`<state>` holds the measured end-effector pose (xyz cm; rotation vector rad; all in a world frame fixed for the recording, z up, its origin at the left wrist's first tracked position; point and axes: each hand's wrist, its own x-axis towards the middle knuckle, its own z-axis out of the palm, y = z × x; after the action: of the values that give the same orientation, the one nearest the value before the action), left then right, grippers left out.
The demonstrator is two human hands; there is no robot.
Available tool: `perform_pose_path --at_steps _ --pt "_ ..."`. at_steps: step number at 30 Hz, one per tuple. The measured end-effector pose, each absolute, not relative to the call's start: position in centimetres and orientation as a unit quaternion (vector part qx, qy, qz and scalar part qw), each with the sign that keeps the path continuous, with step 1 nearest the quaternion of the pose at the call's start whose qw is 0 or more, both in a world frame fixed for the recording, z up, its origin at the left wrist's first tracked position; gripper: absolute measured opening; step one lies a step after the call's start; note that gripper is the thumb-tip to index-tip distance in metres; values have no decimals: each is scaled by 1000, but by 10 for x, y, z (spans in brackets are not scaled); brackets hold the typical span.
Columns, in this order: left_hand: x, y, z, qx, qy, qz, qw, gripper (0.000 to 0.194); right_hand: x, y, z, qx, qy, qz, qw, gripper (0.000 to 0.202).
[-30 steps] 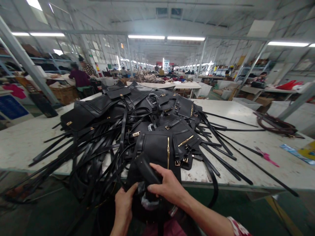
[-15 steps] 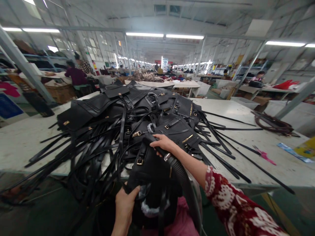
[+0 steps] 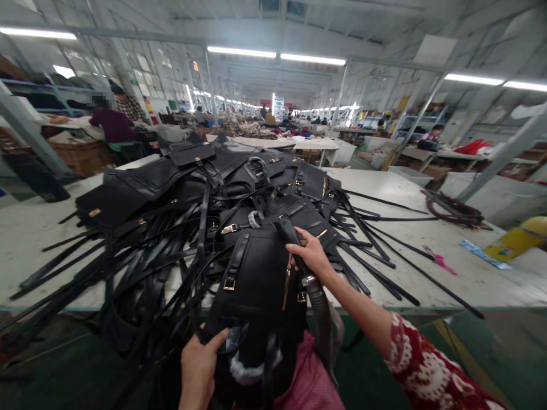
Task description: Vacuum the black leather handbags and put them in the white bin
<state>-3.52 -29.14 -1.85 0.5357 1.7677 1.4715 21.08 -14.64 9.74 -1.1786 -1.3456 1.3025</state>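
Observation:
A black leather backpack (image 3: 256, 273) with gold buckles and a gold zip lies at the table's front edge, its lower end toward me. My left hand (image 3: 200, 359) is closed on its near left edge, thumb on top. My right hand (image 3: 311, 251) is wrapped round the black nozzle (image 3: 289, 232) of a hose, over the backpack's far right part. A metal clamp joins the nozzle to a ribbed grey hose (image 3: 319, 313) that runs down toward my lap. Clear plastic and white wrapping (image 3: 248, 367) cover a handle at the backpack's near end.
Behind it a heap of black bags (image 3: 141, 182) with long loose straps spreads over the white table (image 3: 384, 188). To the right lie pink-handled scissors (image 3: 442, 262), a coil of brown straps (image 3: 455, 209) and a yellow object (image 3: 519, 238). People sit at farther tables.
My right hand has moved the nozzle rightward, from the middle of the backpack to its right side, uncovering the gold zip. My left hand keeps its hold. The view has turned slightly right.

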Motion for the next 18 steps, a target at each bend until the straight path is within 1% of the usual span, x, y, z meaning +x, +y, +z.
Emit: perform_pose_path --at_steps 5,7,10,14,18 --pt "-55 -290 -29 186 716 562 370 43 285 -167 81 -525 -472 512 489 67" --pt "-59 -291 -29 184 726 552 367 45 302 -171 79 -529 -456 521 490 66" --pt "-60 -293 -24 185 751 522 359 49 310 -178 79 -508 -460 565 459 64" --pt "-58 -296 -17 205 767 495 353 56 296 -183 74 -469 -477 628 397 63" --pt "-55 -300 -14 250 747 492 370 55 279 -170 66 -459 -482 639 387 63"
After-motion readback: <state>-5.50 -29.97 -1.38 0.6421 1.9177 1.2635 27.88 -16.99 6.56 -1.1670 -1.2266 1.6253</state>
